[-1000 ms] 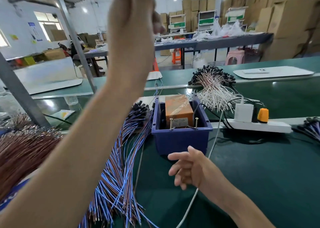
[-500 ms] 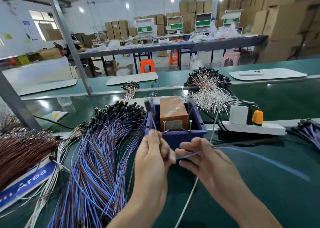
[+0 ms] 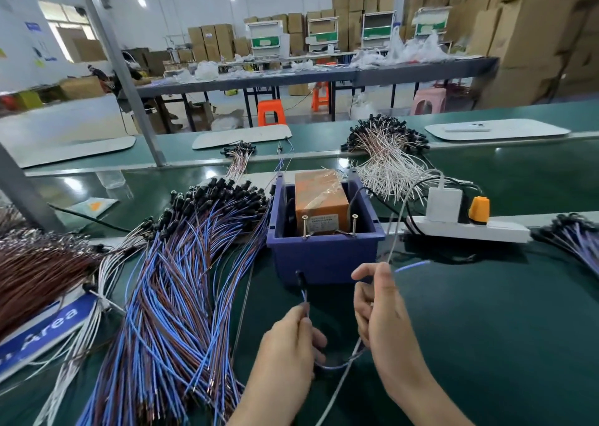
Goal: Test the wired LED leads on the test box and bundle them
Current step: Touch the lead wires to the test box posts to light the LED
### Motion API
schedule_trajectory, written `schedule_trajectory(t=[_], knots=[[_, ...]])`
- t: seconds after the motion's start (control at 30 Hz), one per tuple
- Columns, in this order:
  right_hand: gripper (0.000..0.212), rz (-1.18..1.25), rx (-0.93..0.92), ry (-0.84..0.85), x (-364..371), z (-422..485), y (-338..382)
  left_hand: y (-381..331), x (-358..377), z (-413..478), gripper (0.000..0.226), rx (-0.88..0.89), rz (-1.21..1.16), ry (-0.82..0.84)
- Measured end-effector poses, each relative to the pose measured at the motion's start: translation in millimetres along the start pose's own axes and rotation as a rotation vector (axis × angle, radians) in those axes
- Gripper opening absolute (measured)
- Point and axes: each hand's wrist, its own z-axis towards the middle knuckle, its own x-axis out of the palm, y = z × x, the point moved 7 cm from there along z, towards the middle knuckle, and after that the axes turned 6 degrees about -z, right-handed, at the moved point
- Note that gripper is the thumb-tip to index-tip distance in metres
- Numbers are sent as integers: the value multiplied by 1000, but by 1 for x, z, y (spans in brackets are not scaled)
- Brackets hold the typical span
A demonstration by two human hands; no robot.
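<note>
A blue bin (image 3: 324,257) in the middle of the green table holds the orange test box (image 3: 319,200), which has two upright metal screws at its front. My left hand (image 3: 288,344) pinches one blue-and-brown LED lead (image 3: 301,287) just below its black head, in front of the bin. The lead loops down to my right hand (image 3: 377,309), whose fingers curl round its other stretch; the free end sticks out to the right. A big fanned pile of blue-brown leads (image 3: 181,296) lies left of the bin.
A white power strip (image 3: 470,229) with a white charger and an orange plug lies right of the bin. White-wired leads (image 3: 389,156) are heaped behind it, brown leads (image 3: 35,263) at far left, more blue leads (image 3: 573,240) at the right edge. A white cable (image 3: 343,383) crosses between my hands.
My left hand came down from high in front of the camera and now pinches one lead. Both hands moved back from the bin, and the lead is drawn out between them.
</note>
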Motion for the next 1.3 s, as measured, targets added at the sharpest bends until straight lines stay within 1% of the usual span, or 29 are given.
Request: schedule_trajectory(t=[0.1,0.2,0.3,0.37,0.43,0.5,0.63,0.73,0.83,0.87,0.93,1.0,1.1,1.17,1.3], knots=[[45,-27,17,7,-1,1,-6,-7,6,3,34,74,454,7],[45,-39,-10,5,-8,6,-5,-7,11,1,48,123,732,-2],[39,-93,-69,54,-5,7,-2,-2,13,0,49,184,900,-18],[32,-80,-65,130,2,6,-2,0,15,2,51,213,944,-14],[27,-69,-57,173,6,6,-4,0,14,5,51,241,957,-15],[23,-65,-64,168,6,6,-6,-1,8,6,50,256,896,-36],[25,-54,-36,124,3,8,-11,1,-7,3,42,257,593,-94],[27,-27,11,85,0,8,-18,1,-18,2,32,303,376,-170],[32,-31,4,68,0,6,-16,-8,-26,1,22,365,201,-216],[34,-30,-5,67,0,5,-15,-13,-25,1,20,385,143,-198],[35,-24,-20,55,2,4,-13,-25,-19,2,20,412,44,-109],[35,-26,-32,45,4,2,-10,-38,-8,4,20,432,-1,-15],[35,55,-46,83,10,-2,-6,-51,7,8,25,453,-48,54],[36,87,-49,96,12,-3,-4,-54,13,10,24,456,-100,43],[32,12,-95,95,14,-5,-1,-54,11,9,18,464,-211,-34]])
